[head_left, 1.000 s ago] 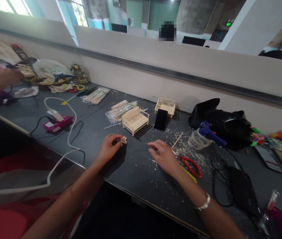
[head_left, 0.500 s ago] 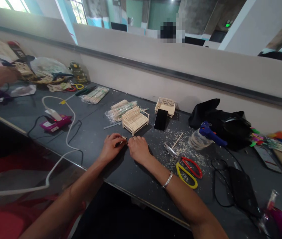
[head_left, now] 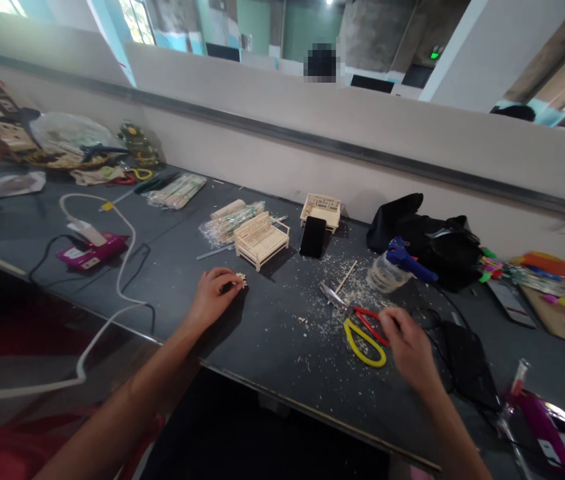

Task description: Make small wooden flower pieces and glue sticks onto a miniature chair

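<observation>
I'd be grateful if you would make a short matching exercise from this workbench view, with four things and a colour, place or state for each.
Column one
1. left hand
2. pliers
3. phone
4. glue gun

Column two
A. black and rectangular
B. blue, at a clear plastic container
C. fingers at a small pale piece
D. red-and-yellow-handled

Right pairs: 1-C, 2-D, 3-A, 4-B

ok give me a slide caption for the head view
Left hand holding a small wooden piece near a miniature wooden bench, right hand at the red-and-yellow-handled cutters.
</observation>
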